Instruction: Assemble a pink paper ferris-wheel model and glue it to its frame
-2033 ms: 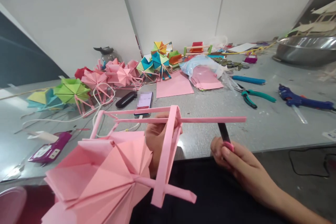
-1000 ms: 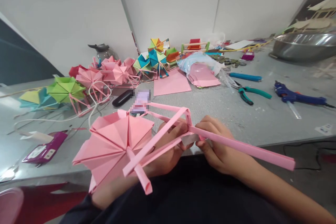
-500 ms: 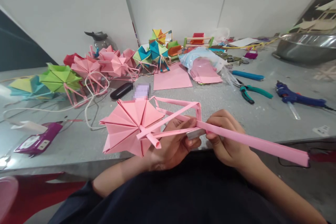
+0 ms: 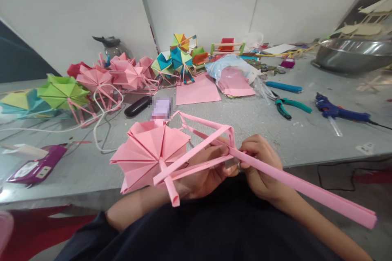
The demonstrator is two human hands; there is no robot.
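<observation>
A pink paper wheel (image 4: 153, 151) with folded segments hangs in a frame of pink paper strips, in front of my body. My left hand (image 4: 205, 173) is closed on this frame near its right corner, behind the slanting strips. From that corner a long pink paper strip (image 4: 306, 185) runs down to the right. My right hand (image 4: 261, 167) pinches at the joint, its fingertips close to those of my left hand. A small shiny metal piece (image 4: 239, 166) shows between the fingertips, mostly hidden.
Finished paper wheels (image 4: 67, 91) line the back left. Pink sheets (image 4: 198, 89), pliers (image 4: 284, 106) and a blue glue gun (image 4: 339, 110) lie beyond my hands. A metal bowl (image 4: 352, 59) is at the right; a white cable (image 4: 99, 130) and purple packet (image 4: 39, 167) at the left.
The wheel and frame have come lower and tilted, and the long strip's free end has dropped. The metal piece, clearly visible before, is now mostly covered by the fingers. The view has shifted slightly.
</observation>
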